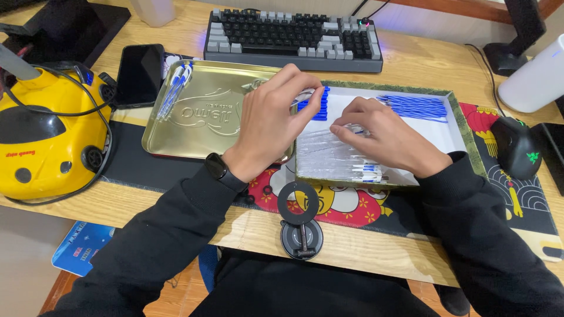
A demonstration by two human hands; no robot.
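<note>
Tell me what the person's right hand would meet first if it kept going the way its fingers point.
The right hand points left across the shallow white-lined box. It would probably meet the left hand's fingertips by the row of blue pen caps; depth is uncertain.

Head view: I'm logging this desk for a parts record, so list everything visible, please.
White box: one, green rim, centre-right.
Blue pen refills: many, box's far side.
Clear pen barrels: many, box's near side.
Gold tin lid: one, left of box; assembled pens at its left edge.
Keyboard: one, black-grey, far edge.
Phone: one, black.
Yellow car-shaped device: one, far left.
Mouse: one, black, right.
Left hand: pinching blue caps.
Right hand: fingertips on barrels.
</note>
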